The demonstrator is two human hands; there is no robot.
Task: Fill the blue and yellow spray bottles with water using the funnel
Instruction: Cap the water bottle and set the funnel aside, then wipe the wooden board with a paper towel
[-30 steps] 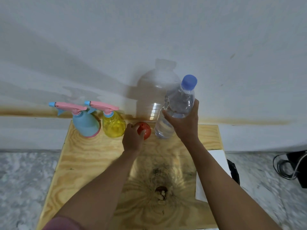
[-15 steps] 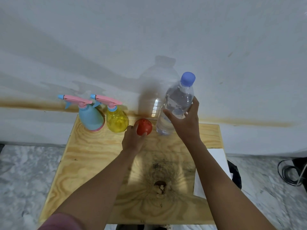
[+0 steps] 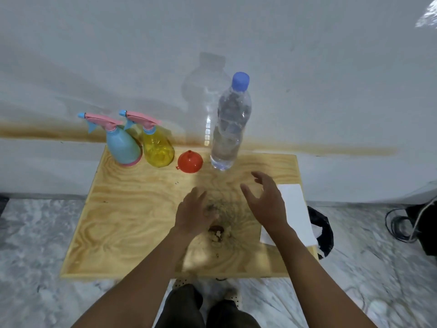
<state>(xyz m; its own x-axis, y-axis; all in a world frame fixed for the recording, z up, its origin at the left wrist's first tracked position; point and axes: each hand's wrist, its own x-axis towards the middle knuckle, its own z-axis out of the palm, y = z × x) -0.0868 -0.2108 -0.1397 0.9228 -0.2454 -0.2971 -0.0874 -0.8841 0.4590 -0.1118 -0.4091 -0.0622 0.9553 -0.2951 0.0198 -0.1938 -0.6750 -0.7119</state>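
Both hands have let go and drawn back over the middle of the table [image 3: 132, 209]: left hand [image 3: 196, 215] and right hand [image 3: 264, 204] hold nothing, fingers loosely apart. Along the far edge, the capped water bottle [image 3: 230, 129] stands free. The blue spray bottle [image 3: 121, 144] and yellow spray bottle [image 3: 157, 149] stand near the far-left corner, with the funnel [image 3: 190, 162] between them and the water bottle. Filling seemingly hasn't begun.

1. Your left hand [image 3: 196, 215] and right hand [image 3: 267, 202] were bare, with uncovered forearms [image 3: 146, 268] behind them.
2. Below your hands, you wore dark trousers [image 3: 208, 311].
3. Pale shoes [image 3: 181, 282] dotted with holes peeked out beside the trousers.
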